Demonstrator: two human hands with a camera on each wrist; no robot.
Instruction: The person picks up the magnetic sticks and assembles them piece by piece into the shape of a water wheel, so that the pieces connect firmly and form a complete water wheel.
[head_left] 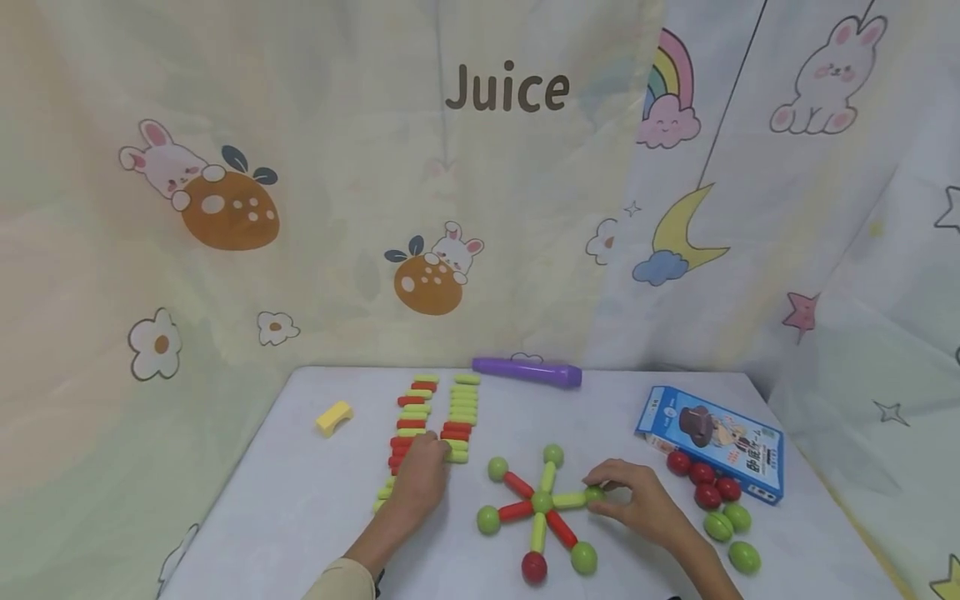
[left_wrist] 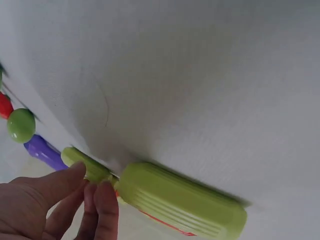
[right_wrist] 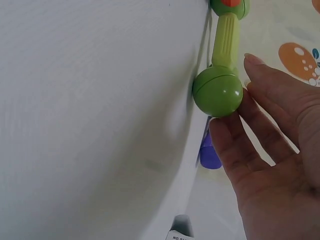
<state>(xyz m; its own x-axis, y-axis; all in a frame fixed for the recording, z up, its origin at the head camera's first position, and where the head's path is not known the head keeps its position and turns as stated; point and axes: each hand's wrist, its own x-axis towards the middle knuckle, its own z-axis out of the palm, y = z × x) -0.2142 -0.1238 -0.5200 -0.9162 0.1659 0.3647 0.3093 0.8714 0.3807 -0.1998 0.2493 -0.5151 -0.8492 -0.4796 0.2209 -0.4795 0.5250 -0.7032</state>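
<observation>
On the table, a star-shaped build of magnetic-looking rods and balls has a light green hub ball [head_left: 542,502], with red and light green rods reaching out to end balls. My right hand [head_left: 637,504] holds the green end ball [right_wrist: 218,92] of its right arm between thumb and fingers; that ball touches a light green rod [right_wrist: 226,40]. At the near end of the right-hand rod column, my left hand [head_left: 422,477] pinches a light green rod [left_wrist: 82,162]. Its fingers partly cover the rod. A larger-looking light green rod [left_wrist: 182,202] lies closer to the left wrist camera.
Two columns of red and light green rods [head_left: 463,402] lie left of centre. A yellow arched block [head_left: 333,418] sits farther left, a purple wand [head_left: 527,372] at the back. Right, a blue box [head_left: 720,437] stands beside several red balls [head_left: 702,473] and green balls [head_left: 744,557].
</observation>
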